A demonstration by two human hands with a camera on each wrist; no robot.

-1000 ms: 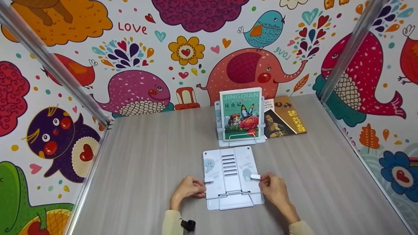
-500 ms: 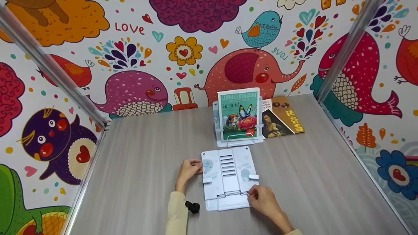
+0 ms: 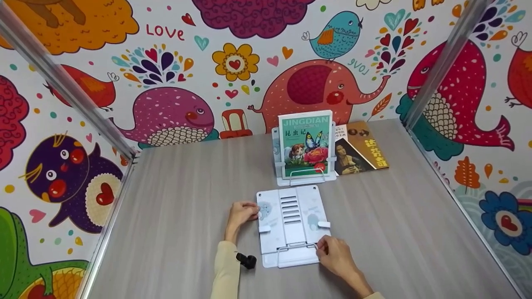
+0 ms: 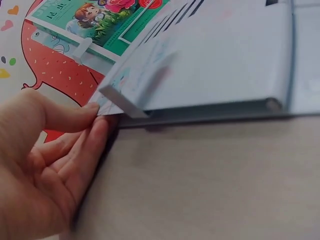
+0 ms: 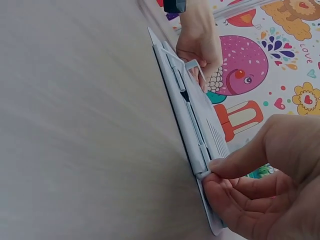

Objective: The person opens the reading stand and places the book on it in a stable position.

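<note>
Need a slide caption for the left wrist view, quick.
Left hand pinches the edge of a white book stand, a green-covered book beyond it.

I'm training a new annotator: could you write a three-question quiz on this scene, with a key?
1. Multiple choice: in the head view, which edge of the nearer white stand does the left hand pinch?
A) top
B) left
C) bottom

2. True or false: the green book lies flat on the table.

3. Fill in (top or bottom): in the head view, the right hand is closer to the nearer white stand's ____ edge.

Key: 1. B. 2. False; it is propped up on the farther stand. 3. Bottom.
</note>
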